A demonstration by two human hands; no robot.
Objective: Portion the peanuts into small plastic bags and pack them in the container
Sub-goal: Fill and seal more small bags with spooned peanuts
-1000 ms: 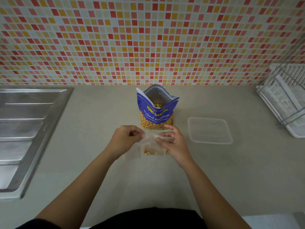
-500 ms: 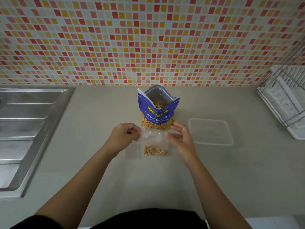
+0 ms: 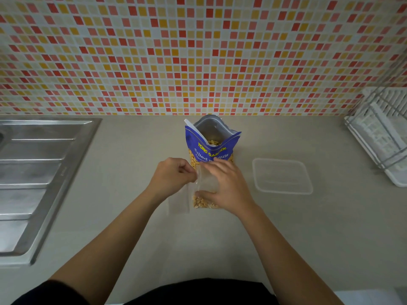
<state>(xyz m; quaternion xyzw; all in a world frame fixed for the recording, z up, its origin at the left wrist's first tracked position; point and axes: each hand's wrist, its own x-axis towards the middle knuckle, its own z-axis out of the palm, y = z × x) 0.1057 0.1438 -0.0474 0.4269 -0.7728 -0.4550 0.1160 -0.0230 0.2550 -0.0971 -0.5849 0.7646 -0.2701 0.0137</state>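
A small clear plastic bag (image 3: 206, 183) with peanuts (image 3: 202, 202) in its bottom is held upright over the counter. My left hand (image 3: 172, 176) pinches its upper left edge. My right hand (image 3: 226, 186) wraps round its right side, thumb low near the peanuts, fingers at the top. Behind it stands the opened blue peanut pouch (image 3: 212, 144), peanuts visible inside. A clear plastic container (image 3: 283, 176) lies on the counter to the right. Another empty clear bag (image 3: 178, 202) lies flat under my left wrist.
A steel sink drainboard (image 3: 37, 172) fills the left side. A white dish rack (image 3: 383, 133) stands at the far right. The mosaic-tiled wall (image 3: 198, 51) closes the back of the beige counter (image 3: 286, 227).
My right hand has moved left from the bag's right edge and now wraps over the bag. The bag's top has narrowed between my hands. My left hand kept its pinch.
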